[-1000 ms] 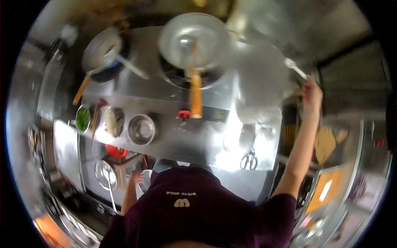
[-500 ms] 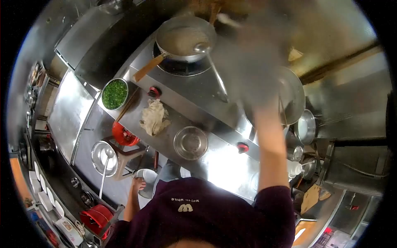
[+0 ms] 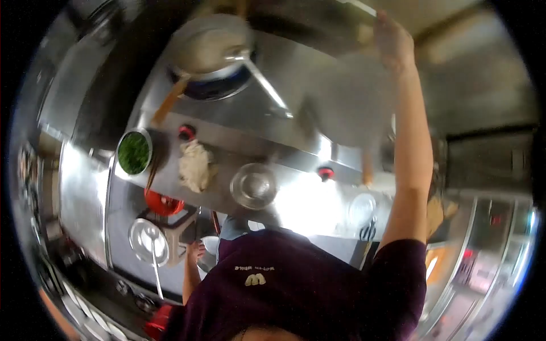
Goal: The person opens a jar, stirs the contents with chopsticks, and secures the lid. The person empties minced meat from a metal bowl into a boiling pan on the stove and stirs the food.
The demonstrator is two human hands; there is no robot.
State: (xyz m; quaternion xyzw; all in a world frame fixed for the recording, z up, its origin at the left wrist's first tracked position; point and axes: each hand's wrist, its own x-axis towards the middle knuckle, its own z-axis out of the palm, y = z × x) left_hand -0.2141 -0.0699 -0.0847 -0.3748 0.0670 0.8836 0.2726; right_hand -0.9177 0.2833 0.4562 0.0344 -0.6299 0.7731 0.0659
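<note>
At the upper right my right hand (image 3: 393,42) is raised with fingers closed round one end of a thin pale bar (image 3: 361,5); what the bar belongs to is cut off by the frame edge. Below that hand is a large grey pan (image 3: 355,94), smeared by motion, with a wooden handle (image 3: 367,166). My left hand (image 3: 196,250) hangs low at my left side, fingers apart, beside a white bucket (image 3: 210,245). On the left burner sits a pan (image 3: 210,42) of pale liquid, with a metal ladle (image 3: 264,82) resting in it.
Along the counter front are a bowl of chopped greens (image 3: 135,152), a crumpled cloth (image 3: 195,166), a metal bowl (image 3: 253,186) and red knobs (image 3: 325,174). A red container (image 3: 163,203) and a basin with a ladle (image 3: 149,242) stand lower left.
My right hand has moved farther up and right, away from the pan below. The camera has turned, so the stove has shifted left in view. My left hand stays low.
</note>
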